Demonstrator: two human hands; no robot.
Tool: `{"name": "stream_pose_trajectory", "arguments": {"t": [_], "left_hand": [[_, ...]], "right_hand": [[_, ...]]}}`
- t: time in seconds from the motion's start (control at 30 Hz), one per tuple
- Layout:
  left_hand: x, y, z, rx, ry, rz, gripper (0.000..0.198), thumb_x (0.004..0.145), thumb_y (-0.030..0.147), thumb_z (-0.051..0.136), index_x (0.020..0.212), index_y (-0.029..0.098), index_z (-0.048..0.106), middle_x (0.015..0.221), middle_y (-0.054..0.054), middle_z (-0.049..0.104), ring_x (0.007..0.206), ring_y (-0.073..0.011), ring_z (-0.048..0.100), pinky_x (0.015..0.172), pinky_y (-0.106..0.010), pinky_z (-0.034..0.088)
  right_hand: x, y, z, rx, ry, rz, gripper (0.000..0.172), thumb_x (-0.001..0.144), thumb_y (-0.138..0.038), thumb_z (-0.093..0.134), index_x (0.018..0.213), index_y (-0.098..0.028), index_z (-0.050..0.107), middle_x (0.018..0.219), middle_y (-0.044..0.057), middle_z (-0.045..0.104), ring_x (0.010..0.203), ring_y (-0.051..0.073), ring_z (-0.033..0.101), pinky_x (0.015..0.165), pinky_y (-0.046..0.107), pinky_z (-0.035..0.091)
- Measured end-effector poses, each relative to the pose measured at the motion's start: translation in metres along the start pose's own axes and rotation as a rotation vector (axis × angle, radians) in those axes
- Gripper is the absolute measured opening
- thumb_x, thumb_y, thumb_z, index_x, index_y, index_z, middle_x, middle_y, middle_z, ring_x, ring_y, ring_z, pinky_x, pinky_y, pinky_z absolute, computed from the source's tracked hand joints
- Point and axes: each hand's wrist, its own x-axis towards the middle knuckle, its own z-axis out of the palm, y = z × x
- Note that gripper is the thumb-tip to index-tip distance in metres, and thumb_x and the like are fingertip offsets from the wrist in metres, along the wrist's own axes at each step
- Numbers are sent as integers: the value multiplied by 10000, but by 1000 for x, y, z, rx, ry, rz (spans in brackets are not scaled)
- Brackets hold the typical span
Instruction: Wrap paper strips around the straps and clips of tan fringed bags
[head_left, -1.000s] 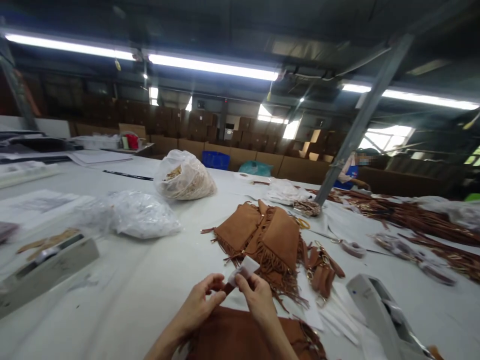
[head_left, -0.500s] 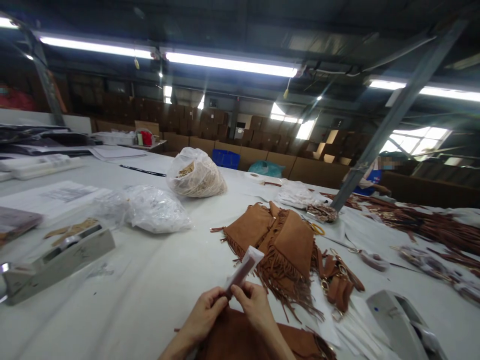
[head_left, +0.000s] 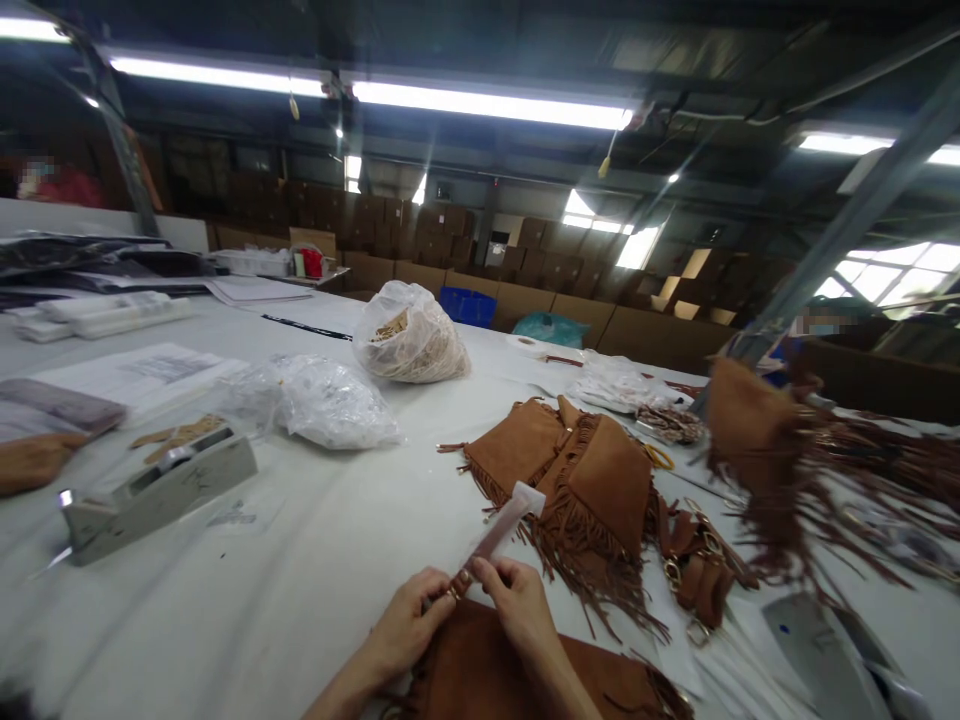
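My left hand (head_left: 411, 618) pinches the lower end of a brown strap (head_left: 460, 582), where small gold metal fittings show. My right hand (head_left: 519, 606) grips the same strap a little higher, thumb on top. From there a thin whitish wrapping sleeve (head_left: 508, 522) covers the strap and sticks up past my fingers. Below both hands lies a brown suede bag (head_left: 480, 660), partly hidden by my wrists. Just beyond are brown fringed bags (head_left: 600, 465) on the white table (head_left: 330, 560). Several brown straps with metal clips (head_left: 697, 575) lie to the right.
Tape dispensers stand left (head_left: 169, 490) and right (head_left: 825, 650). A clear plastic bag (head_left: 330, 400) and a filled whitish sack (head_left: 412, 335) sit farther back. Yellow-handled scissors (head_left: 660, 457) lie behind the bags. A blurred fringed bag (head_left: 754, 430) hangs in the air at right, near a co-worker (head_left: 784, 350).
The blurred fringed bag has come into view at right. The gold fittings now show between my hands, and the sleeve's top end looks more bent. The whole view has shifted slightly.
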Motion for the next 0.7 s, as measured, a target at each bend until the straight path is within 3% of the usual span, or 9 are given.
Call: {"name": "stream_pose_trajectory", "arguments": {"t": [0.13, 0.33, 0.47, 0.57, 0.7], "left_hand": [[9, 1, 12, 95, 120, -34, 312, 853, 401, 451, 704, 179, 612, 702, -13, 598, 727, -176, 517, 680, -275, 370], [13, -3, 25, 51, 204, -39, 295, 842, 423, 464, 810, 216, 672, 808, -21, 678, 809, -206, 535, 765, -297, 375], [12, -11, 26, -100, 187, -71, 332, 834, 441, 460, 771, 177, 650, 715, -20, 636, 712, -177, 549, 660, -257, 410], [8, -17, 22, -233, 126, -161, 298, 813, 437, 480, 872, 172, 603, 706, 0, 604, 537, -123, 506, 519, -231, 401], [-1, -16, 14, -312, 72, -214, 262, 797, 398, 488, 911, 175, 562, 630, 31, 552, 469, -104, 486, 478, -218, 402]], "right_hand": [[2, -11, -6, -94, 32, -53, 395, 733, -485, 530, 508, -161, 513, 489, -46, 372, 505, 105, 349, 483, 233, 254], [-6, -3, 1, -157, -21, -39, 427, 759, -513, 488, 548, -151, 571, 503, -17, 455, 518, 128, 407, 499, 239, 282], [-11, 7, 15, -119, -46, -49, 425, 776, -498, 485, 540, -152, 558, 514, -10, 485, 542, 134, 427, 511, 233, 309], [-11, 9, 20, -103, -43, -60, 415, 775, -493, 500, 559, -148, 580, 527, -8, 517, 556, 138, 447, 519, 228, 326], [-9, 8, 19, -86, -27, -41, 407, 768, -491, 511, 569, -145, 591, 527, -14, 508, 557, 137, 446, 518, 226, 319]]}}
